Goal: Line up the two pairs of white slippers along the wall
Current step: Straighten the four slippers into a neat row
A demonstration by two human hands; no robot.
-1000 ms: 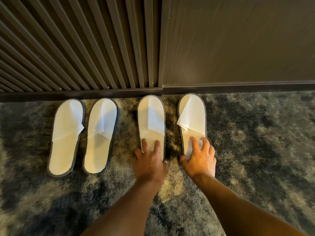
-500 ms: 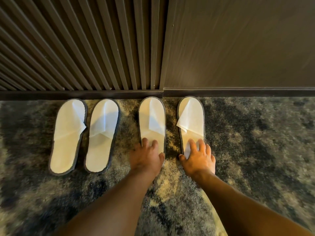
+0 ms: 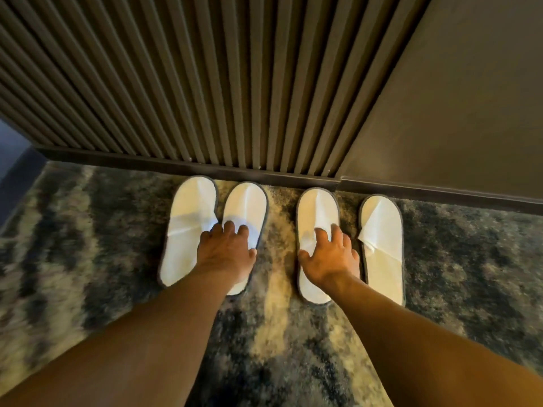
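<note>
A dark wall [image 3: 470, 98] fills the view from 9 o'clock round to 3 o'clock, ribbed with vertical slats [image 3: 176, 83] on the left and plain on the right, with a dark skirting board [image 3: 264, 174] along its foot. Below it a mottled grey and cream carpet [image 3: 88, 230] runs across the lower half.

4 white slippers with grey edging lie on the carpet in a row, toes to the skirting, heels toward 6 o'clock. From 9 o'clock toward 3 o'clock: the far-left slipper [image 3: 185, 230] and the second slipper [image 3: 249, 207] sit just beside each other, nearly touching; a wider strip of carpet parts them from the third slipper [image 3: 314, 212]; the far-right slipper [image 3: 382, 239] lies near that one, with a narrow gap.

2 bare forearms reach up from 6 o'clock. The left hand [image 3: 226, 254] lies palm down on the second slipper, fingers spread flat over its strap, pressing rather than clamped. The right hand [image 3: 329, 257] lies flat on the third slipper in like manner, fingers splayed across its strap. The hands are well apart, each on its own slipper.
</note>
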